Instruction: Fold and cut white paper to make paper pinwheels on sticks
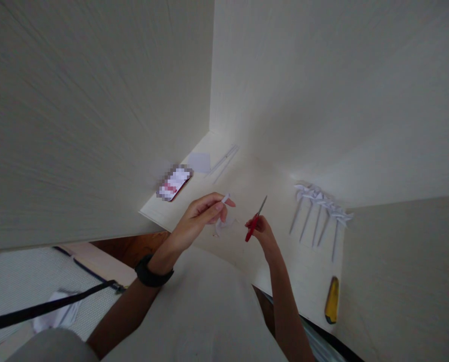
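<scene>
Left hand pinches a white paper strip; right hand, held apart, grips red-handled scissors, blades pointing to one o'clock. The strip lies about ten o'clock from the right hand, over the bench, its visible end slanting toward two o'clock.

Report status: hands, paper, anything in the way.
Left hand pinching paper. Right hand holding scissors, apart from paper. Left fingertip juts past paper, toward scissors.
</scene>
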### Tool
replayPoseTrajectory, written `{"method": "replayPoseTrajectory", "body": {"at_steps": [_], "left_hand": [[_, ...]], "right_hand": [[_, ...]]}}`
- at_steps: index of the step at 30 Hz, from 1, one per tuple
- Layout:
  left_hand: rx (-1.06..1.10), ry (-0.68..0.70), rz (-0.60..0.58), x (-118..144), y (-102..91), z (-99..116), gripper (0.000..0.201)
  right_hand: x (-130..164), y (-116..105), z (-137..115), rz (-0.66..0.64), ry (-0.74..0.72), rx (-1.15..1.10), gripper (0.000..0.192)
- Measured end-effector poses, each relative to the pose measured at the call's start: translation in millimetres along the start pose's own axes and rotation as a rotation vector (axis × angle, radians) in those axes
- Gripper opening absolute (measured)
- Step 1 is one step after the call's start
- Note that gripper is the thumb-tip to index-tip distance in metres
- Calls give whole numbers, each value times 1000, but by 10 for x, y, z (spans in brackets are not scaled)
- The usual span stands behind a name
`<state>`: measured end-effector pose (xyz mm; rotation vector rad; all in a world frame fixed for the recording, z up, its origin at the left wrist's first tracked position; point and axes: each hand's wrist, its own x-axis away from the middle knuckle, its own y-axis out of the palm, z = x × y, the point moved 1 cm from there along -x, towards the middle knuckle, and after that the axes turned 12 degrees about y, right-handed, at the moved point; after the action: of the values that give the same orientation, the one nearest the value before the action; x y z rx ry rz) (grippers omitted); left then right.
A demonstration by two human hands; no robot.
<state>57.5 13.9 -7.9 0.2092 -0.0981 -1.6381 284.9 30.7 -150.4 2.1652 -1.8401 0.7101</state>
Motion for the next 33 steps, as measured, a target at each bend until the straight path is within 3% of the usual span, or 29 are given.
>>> {"method": "replayPoseTrajectory", "body": {"at_steps": [5,10,14,18,23,33], "left_hand": [[-95,31,62,-10,5,13,22],[-220,97,110,-28,-10,8,29],[-243,105,133,-42,-31,-7,28],[-223,128,143,-51,-46,-18,23],[-242,124,147,-46,-36,-1,30],[-288,132,106,-45,-30,19,31]], "right_hand": [[226,118,-452,-88,-94,-71,26],[440,170,-731,-74,-149,-73,19],[589,162,-877,-61,-193,93,17],[704,168,-985,2,-306,377,19],[758,179,-1041,74,-413,552,23],[761,196,-1089,134,-469,666,24]]}}
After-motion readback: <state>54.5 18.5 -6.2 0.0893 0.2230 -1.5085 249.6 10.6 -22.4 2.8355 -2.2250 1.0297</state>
